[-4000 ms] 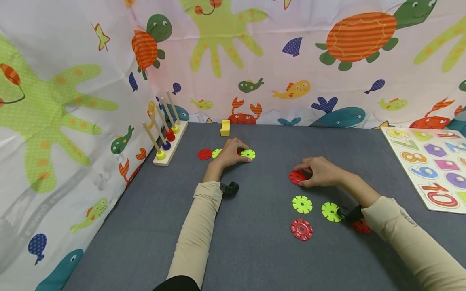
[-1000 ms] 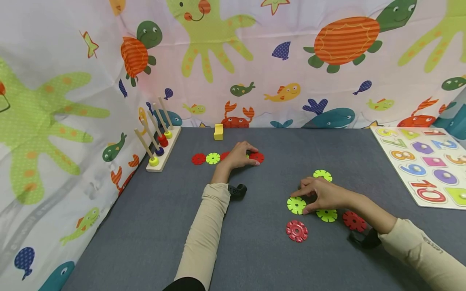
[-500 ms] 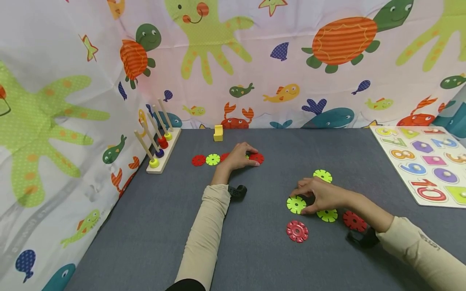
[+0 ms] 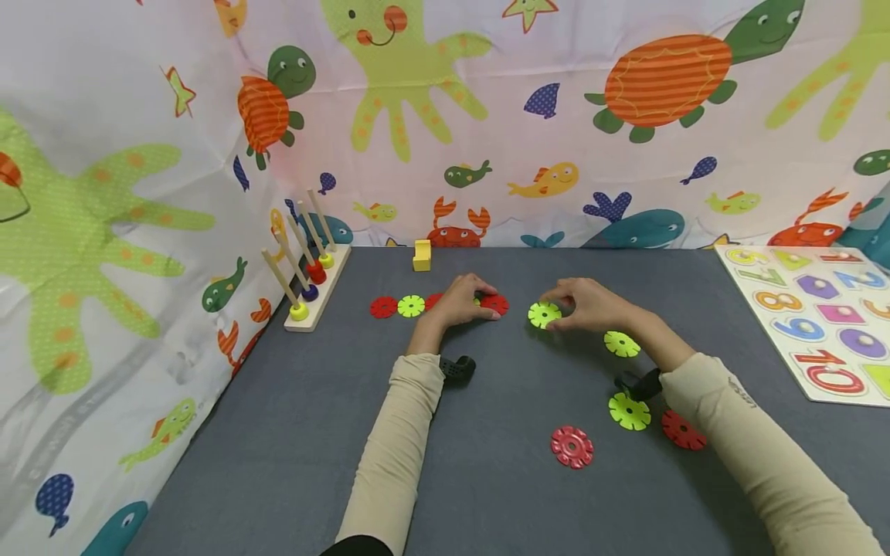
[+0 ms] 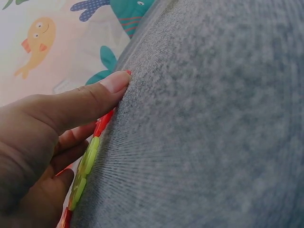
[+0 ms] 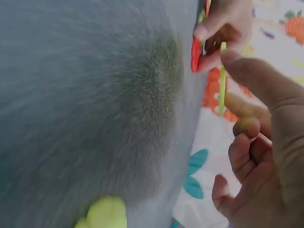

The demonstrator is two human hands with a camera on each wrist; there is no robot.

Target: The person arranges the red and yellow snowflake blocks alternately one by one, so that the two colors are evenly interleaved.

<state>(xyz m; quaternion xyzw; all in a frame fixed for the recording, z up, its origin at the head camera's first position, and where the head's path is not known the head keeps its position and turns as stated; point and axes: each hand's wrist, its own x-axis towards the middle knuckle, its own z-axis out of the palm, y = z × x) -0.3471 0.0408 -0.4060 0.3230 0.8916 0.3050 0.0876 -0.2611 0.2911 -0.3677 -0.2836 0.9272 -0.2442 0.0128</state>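
A row of notched plastic discs, red and lime green by turns, lies on the grey cloth, from a red disc (image 4: 383, 307) and a green disc (image 4: 411, 306) rightward. My left hand (image 4: 460, 301) bends over the row, thumb and fingers holding the edges of its rightmost red disc (image 4: 496, 305); it covers part of the discs beneath. To the right of that end, my right hand (image 4: 596, 306) pinches a lime-green disc (image 4: 542, 315) by its edges. The right wrist view shows this green disc (image 6: 223, 83) edge-on between thumb and fingers, raised off the cloth.
Loose on the cloth are two green discs (image 4: 621, 344), a red disc (image 4: 684, 429) and another red disc (image 4: 572, 447). A wooden peg stand (image 4: 316, 297) with coloured rings is back left, a yellow block (image 4: 422, 255) at the back, a number puzzle board (image 4: 799, 328) on the right.
After setting a red disc at the row's right end earlier, my right hand has lifted a green disc from the right-hand group and carried it up-left towards the row. My left hand stays there.
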